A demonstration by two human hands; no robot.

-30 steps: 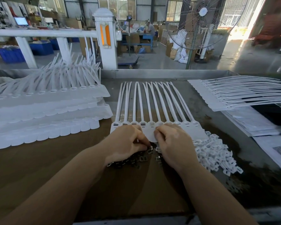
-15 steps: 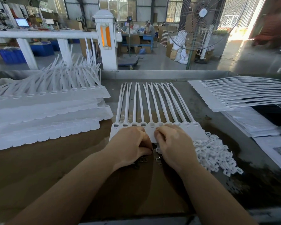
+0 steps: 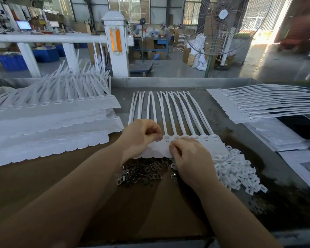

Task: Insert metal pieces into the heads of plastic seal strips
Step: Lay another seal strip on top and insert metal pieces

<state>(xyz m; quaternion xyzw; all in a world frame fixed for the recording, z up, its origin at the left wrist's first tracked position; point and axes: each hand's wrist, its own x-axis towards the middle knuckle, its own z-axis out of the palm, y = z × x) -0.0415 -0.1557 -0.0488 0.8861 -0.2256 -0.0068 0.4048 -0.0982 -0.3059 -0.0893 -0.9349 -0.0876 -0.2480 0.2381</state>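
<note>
A joined row of white plastic seal strips [image 3: 177, 115] lies in the middle of the table, tails pointing away, heads toward me. My left hand [image 3: 140, 135] is curled over the left heads, its fingertips pinching at one head near the row's middle. My right hand [image 3: 190, 158] rests on the flat tags just right of it, fingers curled at the tag edge. What either pinches is hidden. A heap of dark metal pieces [image 3: 143, 171] lies on the brown cardboard below the tags, between my wrists.
Stacked sheets of seal strips [image 3: 48, 122] fill the left side. Another strip sheet [image 3: 258, 104] lies at the right over papers [image 3: 276, 135]. A heap of small white plastic clips [image 3: 236, 170] sits right of my right hand. A metal rim [image 3: 168, 81] bounds the table's far edge.
My left hand has moved up from the metal pile onto the strip heads. The metal pieces it covered now show. My right hand has stayed almost in place.
</note>
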